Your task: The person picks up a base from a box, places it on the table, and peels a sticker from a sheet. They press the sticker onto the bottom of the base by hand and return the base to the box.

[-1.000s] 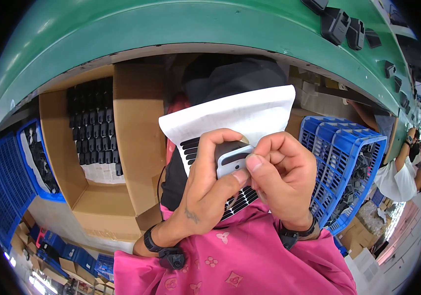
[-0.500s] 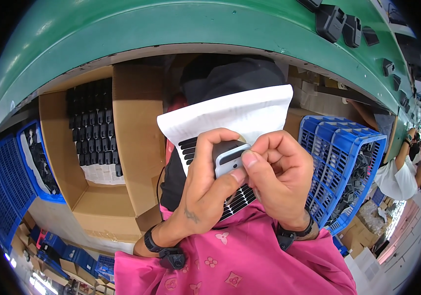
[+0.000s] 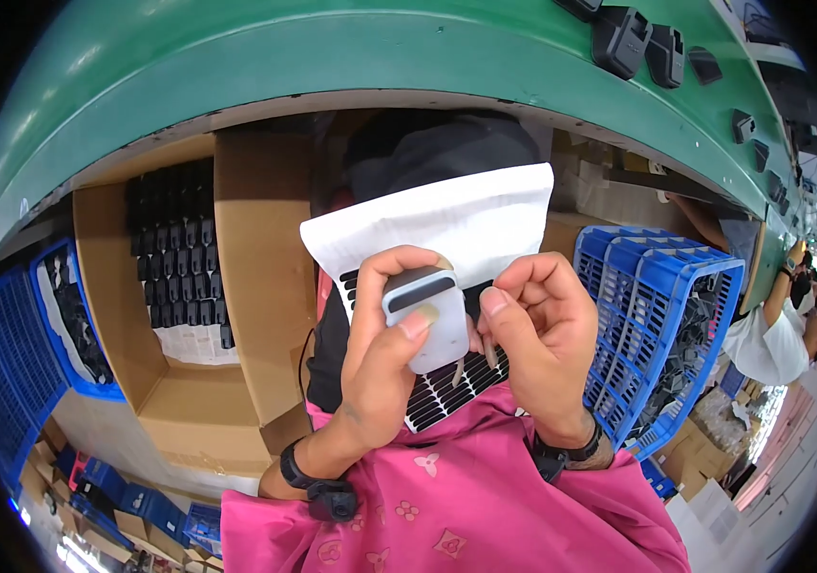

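Observation:
My left hand (image 3: 384, 353) grips a small white plug-shaped adapter (image 3: 424, 320) with a dark band near its top and two metal prongs at its lower edge. My right hand (image 3: 537, 334) is curled beside it, thumb against the adapter's right side, fingers touching the prongs. Behind both hands a tray of black parts (image 3: 446, 382) rests on my lap, covered at the top by a white foam sheet (image 3: 442, 224). A pink patterned apron (image 3: 456, 497) covers my lap.
A green conveyor belt (image 3: 332, 57) curves overhead with black parts (image 3: 637, 38) on it. A cardboard box (image 3: 236, 286) with rows of black parts stands at left. Blue crates (image 3: 661, 325) of black parts sit at right, more at far left. Another person (image 3: 781, 334) works at far right.
The adapter has been turned in my hands so its white face and prongs now show. My right thumb has shifted from its top to its side.

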Motion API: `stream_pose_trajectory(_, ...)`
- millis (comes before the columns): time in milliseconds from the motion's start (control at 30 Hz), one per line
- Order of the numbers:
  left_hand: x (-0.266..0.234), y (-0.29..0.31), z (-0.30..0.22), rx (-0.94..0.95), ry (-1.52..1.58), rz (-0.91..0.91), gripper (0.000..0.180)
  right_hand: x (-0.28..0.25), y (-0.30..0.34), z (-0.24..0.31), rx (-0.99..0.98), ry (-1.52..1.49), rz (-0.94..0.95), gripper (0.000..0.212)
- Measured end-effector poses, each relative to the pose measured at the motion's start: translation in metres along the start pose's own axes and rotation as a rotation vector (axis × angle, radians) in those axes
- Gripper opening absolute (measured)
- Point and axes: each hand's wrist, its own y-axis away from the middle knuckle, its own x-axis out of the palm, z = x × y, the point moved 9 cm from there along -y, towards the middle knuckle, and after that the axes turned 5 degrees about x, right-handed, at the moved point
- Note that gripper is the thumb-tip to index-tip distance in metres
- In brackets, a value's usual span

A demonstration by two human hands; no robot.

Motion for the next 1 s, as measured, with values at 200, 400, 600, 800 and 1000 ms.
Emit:
stream_pose_trajectory(200,0.004,0.0,-0.001,-0.031,0.128,0.027,0.048,0.003,0.011,0.019,-0.272,0.353,-0.028,0.015)
stream_pose_trajectory(400,-0.002,0.002,-0.007,0.087,0.083,-0.001,0.045,0.009,0.019,0.022,-0.389,0.649,-0.038,0.019)
stream_pose_trajectory(600,0.017,0.056,-0.05,0.692,-0.37,0.182,0.053,0.031,0.034,0.013,-0.282,0.372,0.389,0.038)
stream_pose_trajectory(800,-0.006,0.06,-0.045,0.17,-0.498,0.328,0.059,0.044,0.041,0.025,-0.339,0.809,0.618,0.04)
stream_pose_trajectory(1000,-0.036,0.049,-0.065,0.265,-0.666,0.115,0.04,0.033,0.026,0.043,-0.575,0.873,-0.011,0.028)
